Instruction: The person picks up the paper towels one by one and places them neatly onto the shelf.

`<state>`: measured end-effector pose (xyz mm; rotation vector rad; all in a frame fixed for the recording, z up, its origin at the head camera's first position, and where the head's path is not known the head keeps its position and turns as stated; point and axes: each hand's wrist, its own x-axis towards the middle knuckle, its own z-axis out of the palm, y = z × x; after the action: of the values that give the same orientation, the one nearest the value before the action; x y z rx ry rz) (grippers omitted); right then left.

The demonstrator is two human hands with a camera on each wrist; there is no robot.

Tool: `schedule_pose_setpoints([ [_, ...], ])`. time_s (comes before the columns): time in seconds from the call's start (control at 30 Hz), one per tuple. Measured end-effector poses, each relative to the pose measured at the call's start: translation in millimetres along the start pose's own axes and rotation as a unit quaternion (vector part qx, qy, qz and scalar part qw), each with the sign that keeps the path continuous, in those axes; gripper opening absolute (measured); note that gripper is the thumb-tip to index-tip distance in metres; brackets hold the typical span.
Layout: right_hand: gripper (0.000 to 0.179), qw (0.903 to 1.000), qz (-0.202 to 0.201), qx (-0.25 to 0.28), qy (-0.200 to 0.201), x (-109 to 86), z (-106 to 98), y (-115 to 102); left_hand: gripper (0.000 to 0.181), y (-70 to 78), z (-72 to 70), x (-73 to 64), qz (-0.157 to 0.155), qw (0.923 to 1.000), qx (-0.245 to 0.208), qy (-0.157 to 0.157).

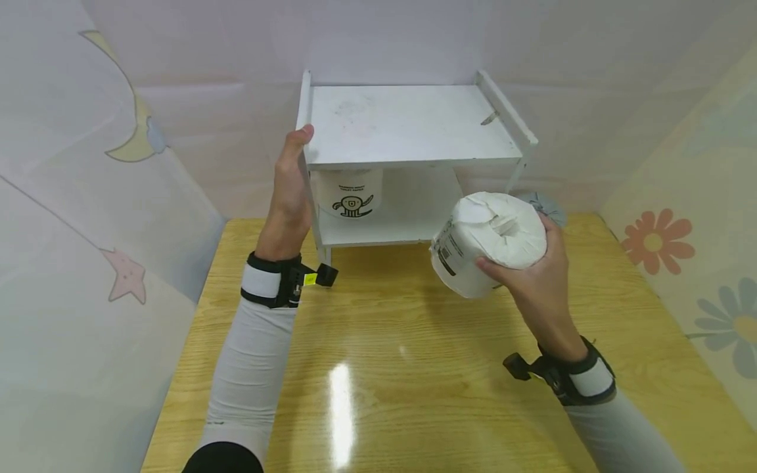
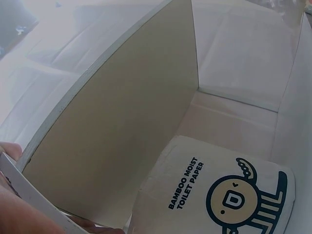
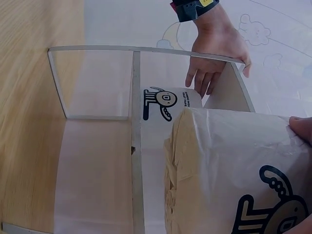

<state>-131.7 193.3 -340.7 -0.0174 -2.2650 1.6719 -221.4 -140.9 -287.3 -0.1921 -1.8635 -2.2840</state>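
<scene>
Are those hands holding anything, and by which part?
The right hand holds a white, wrapped, cylindrical toilet-paper roll by its curved side, near the upper end. The left hand grips a white, rectangular two-level shelf by its left side, near the top.

I see wood-grain worktop (image 1: 426,394); at left, pale wall (image 1: 65,374) with yellow moon (image 1: 141,125), pink star (image 1: 127,278); at right, orange-red flower (image 1: 653,242), blue-grey flower (image 1: 733,323).

The shelf (image 1: 408,125) at the left hand (image 1: 291,190) looked painted, smooth yet scuffed on top! In the right hand (image 1: 535,269), the roll (image 1: 485,240) looked papery, crinkled along its side and puckered at the end. Beneath both hands, the table (image 1: 426,368), grained wood so glossy it flashed back light! Beyond them, creased sheeting (image 1: 390,39) looked matt.
</scene>
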Motion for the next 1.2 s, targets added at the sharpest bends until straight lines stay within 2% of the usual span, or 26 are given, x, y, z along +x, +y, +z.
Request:
schedule_pose_setpoints([
  [0.47, 0.096, 0.9995, -0.018, 0.025, -0.005, 13.2, 18, -2, 0.075, 0.4, 0.2, 0.3, -0.003, 1.0, -0.004, 0.003],
  [0.87, 0.097, 0.9992, -0.036, 0.016, -0.005, 17.7, 33, -4, 0.08, 1.8, -0.2, 0.9, 0.001, 0.9999, -0.011, 0.004],
  [1.2, 0.102, 0.9987, -0.049, 0.009, 0.002, 27.4, 54, -7, 0.082, 4.3, -1.3, 0.8, -0.002, 0.9998, -0.018, 0.009],
])
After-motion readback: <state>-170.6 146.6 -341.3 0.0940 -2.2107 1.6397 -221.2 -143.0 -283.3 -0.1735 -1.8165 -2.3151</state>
